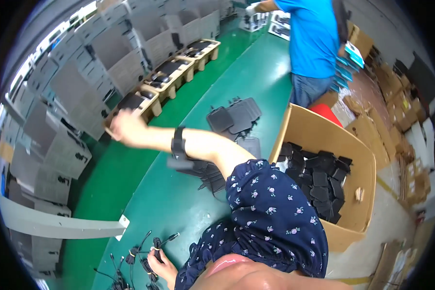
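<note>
The fingers of the left hand (162, 265) are drawn in around a cable bundle (157, 249) over the near part of the green table (198, 212). That bundle is black and slim, folded into tight loops and cinched by a pale yellowish band, with one plug end (its tip looks light and metallic) poking out to the right. Just beside it lie other black cables (131, 256), also looped, their loose ends fanning out. The right hand (129, 128) is stretched far forward at the near end of the row of tan trays (153, 102); it is blurred, so whether its fingers are spread or gripping cannot be told. Beyond the outstretched arm, flat black pieces (222, 119) lie on the table. To the right stands an open cardboard box (365, 164) of dark pieces; farther off is a co-worker in blue (315, 38).
</note>
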Tool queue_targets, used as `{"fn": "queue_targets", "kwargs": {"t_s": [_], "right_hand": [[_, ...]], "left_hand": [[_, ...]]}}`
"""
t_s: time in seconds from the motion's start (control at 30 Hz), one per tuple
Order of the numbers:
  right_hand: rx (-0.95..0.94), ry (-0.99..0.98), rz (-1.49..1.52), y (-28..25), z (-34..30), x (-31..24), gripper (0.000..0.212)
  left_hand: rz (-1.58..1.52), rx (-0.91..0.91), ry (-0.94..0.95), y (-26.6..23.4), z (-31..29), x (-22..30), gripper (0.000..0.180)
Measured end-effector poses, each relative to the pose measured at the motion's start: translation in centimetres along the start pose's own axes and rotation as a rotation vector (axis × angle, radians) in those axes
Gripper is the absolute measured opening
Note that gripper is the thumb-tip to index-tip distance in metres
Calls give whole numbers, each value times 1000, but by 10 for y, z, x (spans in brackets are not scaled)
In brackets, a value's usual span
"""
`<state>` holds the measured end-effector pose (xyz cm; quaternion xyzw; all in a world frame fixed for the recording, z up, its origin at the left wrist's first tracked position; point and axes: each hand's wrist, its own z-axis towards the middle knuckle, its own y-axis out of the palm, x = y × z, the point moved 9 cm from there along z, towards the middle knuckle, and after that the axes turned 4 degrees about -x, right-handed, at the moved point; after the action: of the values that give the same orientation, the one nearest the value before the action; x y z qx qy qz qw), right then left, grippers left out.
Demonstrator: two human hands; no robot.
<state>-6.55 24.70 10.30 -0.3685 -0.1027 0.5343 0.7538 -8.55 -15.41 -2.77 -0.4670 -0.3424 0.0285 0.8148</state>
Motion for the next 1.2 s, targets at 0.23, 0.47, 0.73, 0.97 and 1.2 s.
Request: {"fn": "queue_targets", "kwargs": {"t_s": [0.23, 0.47, 0.73, 0.97, 1.2], "right_hand": [[-999, -434, 794, -30, -170, -208, 51], [-621, 118, 1118, -61, -157, -171, 24], [-288, -89, 652, -87, -176, -180, 24], [-24, -758, 351, -134, -200, -216, 67], [-468, -582, 171, -89, -212, -194, 46]], "left_hand": [[124, -18, 162, -20, 43, 51, 18], [-1001, -229, -276, -4, 68, 22, 33], [-1060, -484, -236, 11, 55, 62, 29], [-1119, -726, -250, 30, 34, 92, 32], [-1156, -857, -282, 37, 25, 88, 36]]}}
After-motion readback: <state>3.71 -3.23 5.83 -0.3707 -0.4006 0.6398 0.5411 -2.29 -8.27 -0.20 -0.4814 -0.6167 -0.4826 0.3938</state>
